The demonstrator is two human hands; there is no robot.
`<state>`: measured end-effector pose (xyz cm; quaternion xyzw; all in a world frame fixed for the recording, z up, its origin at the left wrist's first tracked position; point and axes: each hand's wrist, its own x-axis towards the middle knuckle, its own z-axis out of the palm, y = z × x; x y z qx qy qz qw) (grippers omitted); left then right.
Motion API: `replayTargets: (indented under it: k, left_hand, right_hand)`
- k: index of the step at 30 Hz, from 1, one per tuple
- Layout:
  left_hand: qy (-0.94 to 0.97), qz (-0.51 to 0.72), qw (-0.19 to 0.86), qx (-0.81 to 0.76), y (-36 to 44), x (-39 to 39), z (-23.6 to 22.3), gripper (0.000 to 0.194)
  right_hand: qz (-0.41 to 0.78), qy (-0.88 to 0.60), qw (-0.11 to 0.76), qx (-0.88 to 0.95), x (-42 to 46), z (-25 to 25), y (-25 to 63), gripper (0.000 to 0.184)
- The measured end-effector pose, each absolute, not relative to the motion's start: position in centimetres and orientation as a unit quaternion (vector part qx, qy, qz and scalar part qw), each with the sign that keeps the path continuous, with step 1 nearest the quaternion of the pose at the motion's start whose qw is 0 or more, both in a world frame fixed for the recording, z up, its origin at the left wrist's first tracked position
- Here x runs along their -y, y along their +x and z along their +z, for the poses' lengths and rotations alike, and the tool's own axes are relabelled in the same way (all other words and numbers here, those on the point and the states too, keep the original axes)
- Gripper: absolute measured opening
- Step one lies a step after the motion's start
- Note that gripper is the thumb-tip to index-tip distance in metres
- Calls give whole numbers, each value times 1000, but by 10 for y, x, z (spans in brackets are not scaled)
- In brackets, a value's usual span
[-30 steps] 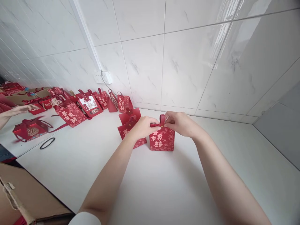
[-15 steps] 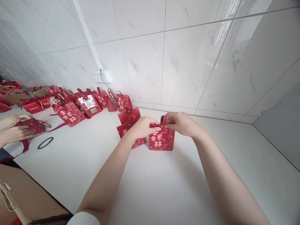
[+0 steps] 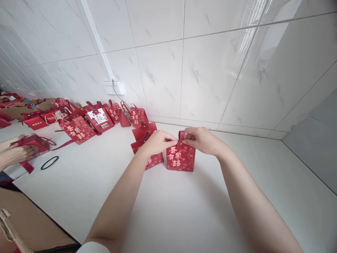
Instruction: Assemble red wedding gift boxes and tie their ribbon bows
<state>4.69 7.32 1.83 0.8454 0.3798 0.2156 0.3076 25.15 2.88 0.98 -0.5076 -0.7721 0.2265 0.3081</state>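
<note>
Helper's hands (image 3: 22,151) now hold a red box (image 3: 39,144), left; our left hand (image 3: 160,141) and right hand (image 3: 201,140) pinch a flowery red paper bag (image 3: 181,160): press evenly.

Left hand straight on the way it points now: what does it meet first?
The left hand would probably first meet the strap loop of the red bag, with the right hand beyond; exact depth is hard to judge.

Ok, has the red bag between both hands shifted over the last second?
No, not visibly: judged against the wall socket, the red bag stands in the same place.
</note>
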Motion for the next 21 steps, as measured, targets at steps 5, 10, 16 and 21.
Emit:
replayTargets:
  k: [5,10,16,21]
  left_hand:
    - [844,202,321,-379,46,-74,18,46]
    - [841,190,340,-375,42,-77,17,50]
    - [848,156,360,-357,39,-82,18,44]
    - [848,154,356,-361,40,-81,18,42]
  right_hand:
    - [208,-497,306,785,-28,11,250,11]
    - [183,-493,304,794,-29,11,248,15]
    - [205,-476,306,799,-31,9,247,13]
    - [217,-475,315,792,-34,5,248,12]
